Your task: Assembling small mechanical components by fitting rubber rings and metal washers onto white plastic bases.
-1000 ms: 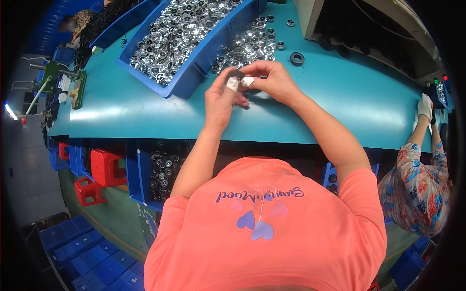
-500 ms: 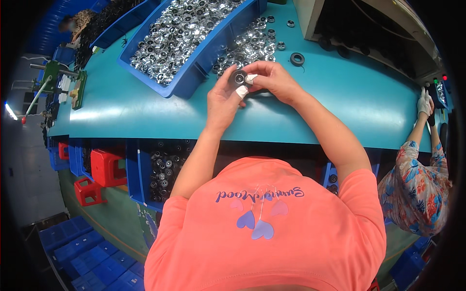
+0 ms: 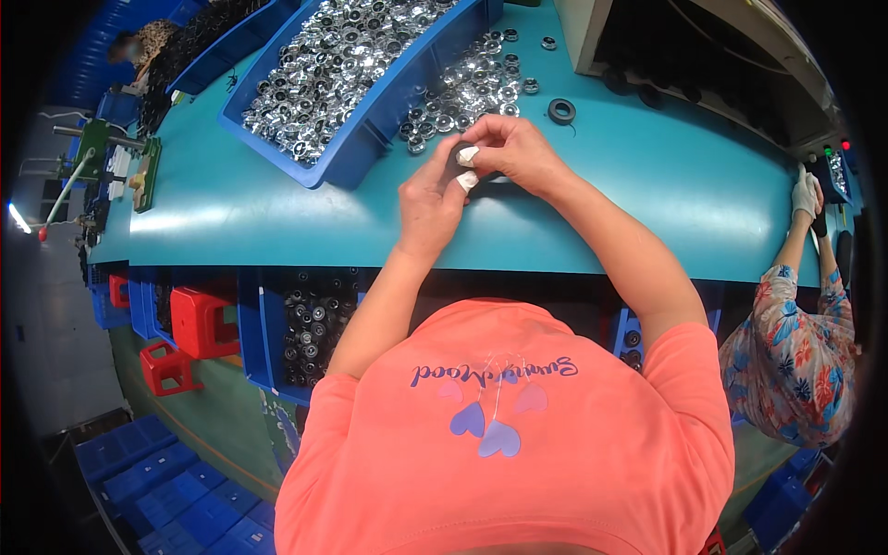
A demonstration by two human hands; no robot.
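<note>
Over the teal table, both my hands meet around a small black round wheel point(image 3: 454, 161), mostly covered by my fingers. My left hand point(image 3: 431, 205) grips it from the left side, its thumb wrapped in white tape. From the right, my right hand point(image 3: 525, 159) is closed on the same wheel, with its white-taped thumb pressed on the face. Just beyond my fingers lies a loose pile of shiny metal hubs point(image 3: 478, 88). A black rubber ring point(image 3: 561, 112) rests on the table to the right.
A long blue bin point(image 3: 319, 174) full of shiny hubs stands at the back left. Beige machine housing point(image 3: 601, 37) occupies the back right. Below the table edge point(image 3: 518, 266), a blue crate point(image 3: 262, 347) holds black wheels. A co-worker's gloved hand point(image 3: 806, 196) is at far right.
My right thumb has moved across the wheel's face, and my fingers have drawn closer together, covering the metal centre that showed before. The wheel appears turned or tilted.
</note>
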